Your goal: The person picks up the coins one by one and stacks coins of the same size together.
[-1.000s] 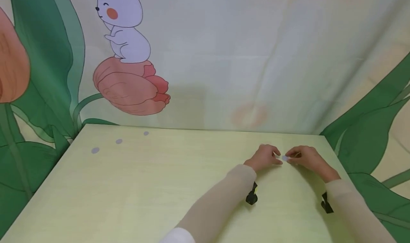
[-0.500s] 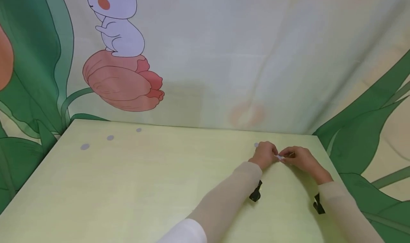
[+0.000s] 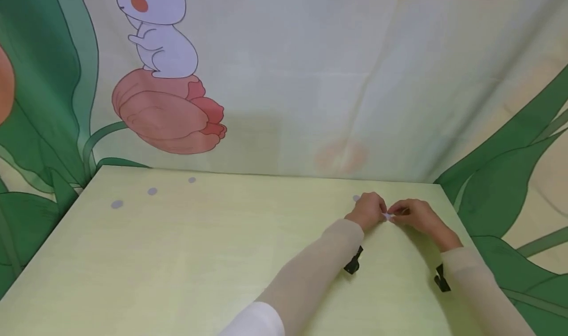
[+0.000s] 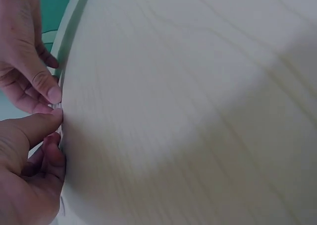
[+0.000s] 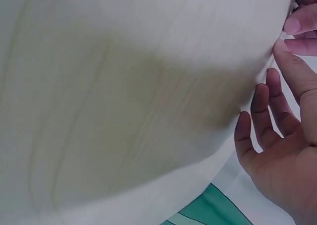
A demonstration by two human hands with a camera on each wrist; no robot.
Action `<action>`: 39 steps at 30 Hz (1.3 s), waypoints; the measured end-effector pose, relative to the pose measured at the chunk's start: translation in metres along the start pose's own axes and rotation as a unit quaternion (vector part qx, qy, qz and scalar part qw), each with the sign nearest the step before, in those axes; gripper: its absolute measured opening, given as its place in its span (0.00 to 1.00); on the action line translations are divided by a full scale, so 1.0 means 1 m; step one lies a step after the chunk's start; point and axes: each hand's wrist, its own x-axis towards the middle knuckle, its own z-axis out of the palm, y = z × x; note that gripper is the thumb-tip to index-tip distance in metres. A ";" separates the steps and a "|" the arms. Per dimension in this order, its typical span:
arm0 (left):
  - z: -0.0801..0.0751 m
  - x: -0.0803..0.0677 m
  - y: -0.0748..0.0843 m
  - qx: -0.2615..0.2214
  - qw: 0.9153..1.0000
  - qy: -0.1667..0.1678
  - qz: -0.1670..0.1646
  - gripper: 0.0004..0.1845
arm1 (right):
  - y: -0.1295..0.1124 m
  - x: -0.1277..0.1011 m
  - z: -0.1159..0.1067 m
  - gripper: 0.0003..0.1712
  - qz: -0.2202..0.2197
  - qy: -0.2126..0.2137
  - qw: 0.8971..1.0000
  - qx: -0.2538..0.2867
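1. Left hand (image 3: 369,210) and right hand (image 3: 414,217) meet fingertip to fingertip near the counter's (image 3: 222,257) far right corner
2. Both pinch one small pale sticker (image 3: 388,216) in a closed grip, just above the counter
3. Three grey dots (image 3: 152,191) lie far left

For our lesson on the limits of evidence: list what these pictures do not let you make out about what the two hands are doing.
- White scrap, head view: too small, mostly covered by the fingertips of the left hand and right hand; what it is stays unclear.
- Same scrap, left wrist view: a sliver at the frame edge, blurred.
- Right wrist view: fingertips cut off by the corner.
- Grey dot: partly hidden behind the left hand.
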 end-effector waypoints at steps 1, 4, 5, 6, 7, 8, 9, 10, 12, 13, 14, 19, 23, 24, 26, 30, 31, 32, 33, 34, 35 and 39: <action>-0.001 0.000 -0.001 0.016 1.000 -0.002 0.009 0.03 | -0.001 0.001 0.001 0.08 -0.002 -0.001 1.000 -0.002; -0.004 0.001 -0.005 0.075 0.997 -0.001 0.037 0.03 | -0.006 0.005 0.002 0.08 -0.008 -0.004 1.000 -0.011; -0.006 0.002 -0.006 0.095 0.994 0.002 0.044 0.04 | -0.008 0.006 0.002 0.07 -0.009 -0.005 1.000 -0.013; -0.007 0.002 -0.008 0.111 0.993 0.006 0.047 0.04 | -0.011 0.007 0.002 0.07 -0.008 -0.008 1.000 -0.013; -0.008 0.001 -0.010 0.124 0.991 0.009 0.047 0.05 | -0.013 0.008 0.003 0.07 -0.008 -0.010 1.000 -0.012; -0.010 0.001 -0.011 0.135 0.990 0.011 0.047 0.05 | -0.016 0.009 0.003 0.07 -0.010 -0.013 1.000 -0.012; -0.011 0.000 -0.013 0.144 0.988 0.014 0.048 0.05 | -0.018 0.010 0.003 0.07 -0.008 -0.016 1.000 -0.011; -0.012 -0.001 -0.015 0.148 0.988 0.014 0.049 0.06 | -0.020 0.010 0.003 0.07 -0.010 -0.017 1.000 -0.011; -0.016 -0.005 -0.016 0.140 0.989 0.007 0.047 0.06 | -0.024 0.010 0.004 0.07 -0.023 -0.018 0.999 -0.016; -0.018 -0.007 -0.016 0.135 0.990 0.002 0.047 0.06 | -0.025 0.010 0.004 0.06 -0.032 -0.016 0.999 -0.020; -0.020 -0.009 -0.016 0.128 0.991 -0.003 0.047 0.06 | -0.027 0.010 0.004 0.06 -0.039 -0.012 0.999 -0.023; -0.026 -0.015 -0.015 0.116 0.992 -0.019 0.046 0.05 | -0.032 0.008 0.006 0.06 -0.053 0.006 0.998 -0.032; -0.026 -0.013 -0.023 0.107 0.992 -0.028 0.066 0.05 | -0.032 0.004 0.009 0.06 -0.044 0.019 0.998 -0.031; -0.026 -0.012 -0.026 0.100 0.992 -0.033 0.074 0.05 | -0.032 0.003 0.010 0.06 -0.042 0.021 0.999 -0.027; -0.027 -0.011 -0.032 0.081 0.992 -0.047 0.089 0.06 | -0.032 0.002 0.011 0.06 -0.035 0.017 0.999 -0.015; -0.032 -0.009 -0.038 0.058 0.989 -0.074 0.112 0.08 | -0.031 0.000 0.011 0.08 -0.024 0.005 1.000 0.010; -0.033 -0.010 -0.038 0.055 0.989 -0.078 0.115 0.08 | -0.031 -0.001 0.011 0.08 -0.024 0.002 1.000 0.012; -0.033 -0.010 -0.039 0.053 0.988 -0.079 0.117 0.08 | -0.030 -0.001 0.011 0.08 -0.023 0.000 1.000 0.014; -0.034 -0.010 -0.039 0.052 0.988 -0.080 0.118 0.08 | -0.030 -0.001 0.011 0.08 -0.024 0.000 1.000 0.014; -0.035 -0.010 -0.039 0.050 0.989 -0.080 0.116 0.08 | -0.029 -0.001 0.011 0.08 -0.024 -0.001 1.000 0.012; -0.035 -0.011 -0.039 0.049 0.989 -0.079 0.115 0.08 | -0.029 -0.001 0.011 0.08 -0.025 -0.002 1.000 0.011; -0.034 -0.012 -0.040 0.044 0.990 -0.076 0.115 0.08 | -0.030 0.000 0.013 0.08 -0.032 -0.001 0.999 0.005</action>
